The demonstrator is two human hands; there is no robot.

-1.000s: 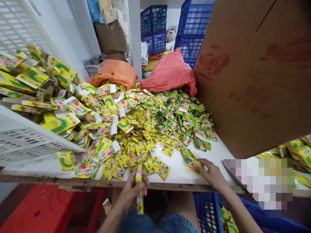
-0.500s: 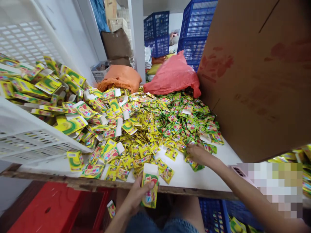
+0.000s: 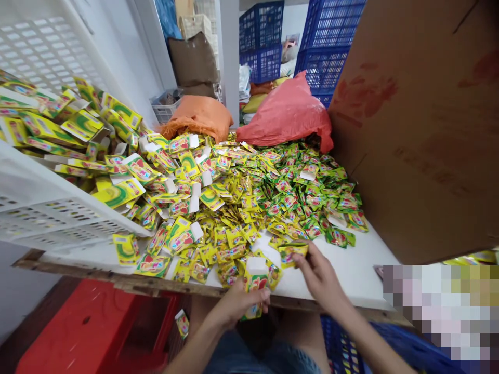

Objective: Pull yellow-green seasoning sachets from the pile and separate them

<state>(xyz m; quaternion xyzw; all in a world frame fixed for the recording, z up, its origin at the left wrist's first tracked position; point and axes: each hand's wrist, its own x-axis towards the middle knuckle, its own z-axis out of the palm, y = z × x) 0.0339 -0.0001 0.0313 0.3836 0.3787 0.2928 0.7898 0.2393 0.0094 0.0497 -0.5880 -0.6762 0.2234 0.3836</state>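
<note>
My left hand [image 3: 238, 302] is closed round a small yellow-green carton [image 3: 257, 281] at the table's front edge, its white flap standing up at the top. My right hand [image 3: 320, 271] pinches a yellow sachet [image 3: 289, 254] just to the right of that carton; whether it is one sachet or a few stacked I cannot tell. Beyond both hands spreads a heap of yellow sachets [image 3: 234, 236] and green sachets [image 3: 292, 200]. Several more cartons [image 3: 181, 236] lie on the left side of the heap, some with flaps open.
A white plastic crate [image 3: 74, 208] full of cartons lies tipped at the left. An orange sack [image 3: 202, 117] and a red bag [image 3: 288, 117] sit behind the heap. A big cardboard box [image 3: 421, 156] borders the right side. Below the white table [image 3: 351, 275] is a red stool [image 3: 86, 327].
My right hand has come back from the green sachets toward the carton, now with a yellow sachet in its fingers. My left hand and carton appear slightly farther right and higher in view.
</note>
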